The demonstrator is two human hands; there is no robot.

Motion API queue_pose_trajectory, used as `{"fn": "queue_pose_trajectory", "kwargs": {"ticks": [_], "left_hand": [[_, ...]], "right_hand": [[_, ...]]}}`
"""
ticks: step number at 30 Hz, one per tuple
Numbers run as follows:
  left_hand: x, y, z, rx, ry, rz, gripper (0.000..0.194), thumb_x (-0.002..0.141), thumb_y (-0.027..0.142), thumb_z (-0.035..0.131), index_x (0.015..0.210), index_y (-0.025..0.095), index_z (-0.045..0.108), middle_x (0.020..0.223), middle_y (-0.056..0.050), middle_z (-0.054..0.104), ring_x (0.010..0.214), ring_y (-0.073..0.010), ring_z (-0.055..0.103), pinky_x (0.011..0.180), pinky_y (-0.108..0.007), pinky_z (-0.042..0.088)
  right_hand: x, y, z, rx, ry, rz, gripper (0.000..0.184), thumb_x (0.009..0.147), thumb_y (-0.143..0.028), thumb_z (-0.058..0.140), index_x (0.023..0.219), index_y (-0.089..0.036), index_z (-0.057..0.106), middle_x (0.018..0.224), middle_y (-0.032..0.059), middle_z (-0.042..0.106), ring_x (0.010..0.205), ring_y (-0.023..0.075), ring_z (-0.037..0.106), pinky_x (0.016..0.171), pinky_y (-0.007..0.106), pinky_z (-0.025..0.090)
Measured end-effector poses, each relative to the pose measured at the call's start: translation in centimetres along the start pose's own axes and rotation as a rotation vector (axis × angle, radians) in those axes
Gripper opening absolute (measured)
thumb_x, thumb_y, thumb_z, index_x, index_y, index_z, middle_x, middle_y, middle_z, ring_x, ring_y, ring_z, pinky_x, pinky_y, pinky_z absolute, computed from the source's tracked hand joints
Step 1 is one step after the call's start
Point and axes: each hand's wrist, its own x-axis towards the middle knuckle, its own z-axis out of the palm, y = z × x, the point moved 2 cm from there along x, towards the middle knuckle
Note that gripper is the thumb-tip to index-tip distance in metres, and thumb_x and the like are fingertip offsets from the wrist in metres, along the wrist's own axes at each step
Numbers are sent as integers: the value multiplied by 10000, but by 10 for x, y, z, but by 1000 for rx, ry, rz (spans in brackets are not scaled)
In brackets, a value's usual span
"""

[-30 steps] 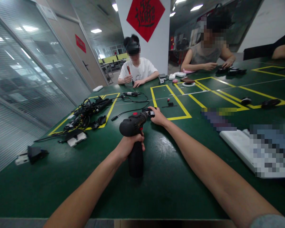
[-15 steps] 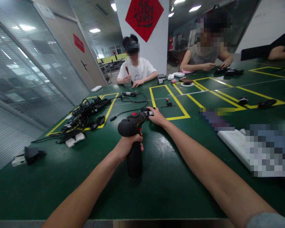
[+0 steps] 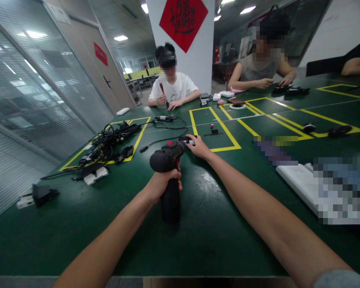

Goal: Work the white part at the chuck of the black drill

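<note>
Left grip (image 3: 167, 181) wrapped round drill (image 3: 163, 160); right grip (image 3: 200, 148) clasping small piece (image 3: 191, 142).

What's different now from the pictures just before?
Nothing has visibly moved; only the whole view shifts slightly. The left hand still grips the black drill, the right hand stays on a small part at its tip, and the black cables lie where they were.

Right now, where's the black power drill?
In the head view, the black power drill is just left of centre, gripped in the left hand, its front end close to the right hand.
</note>
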Motion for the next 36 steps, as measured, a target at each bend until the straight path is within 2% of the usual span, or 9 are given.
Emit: {"fn": "queue_pose_trajectory", "kwargs": {"ticks": [25, 36], "left_hand": [[-2, 1, 0, 15, 5, -28, 196, 648, 228, 605, 820, 155, 542, 559, 0, 576, 479, -139, 558, 515, -245, 417], [-1, 1, -1, -11, 0, -18, 181, 651, 210, 617, 806, 157, 541, 623, 14, 568, 488, -133, 579, 523, -250, 438]], "right_hand": [[-1, -2, -1, 6, 0, 10, 515, 881, -235, 527, 1396, -249, 504, 1246, 101, 453, 1142, 233, 565, 1087, 401, 392], [0, 1, 0, -11, -7, 2, 548, 868, -221, 536, 1413, -243, 487, 1263, 113, 432, 1156, 247, 557, 1077, 409, 408]]}}
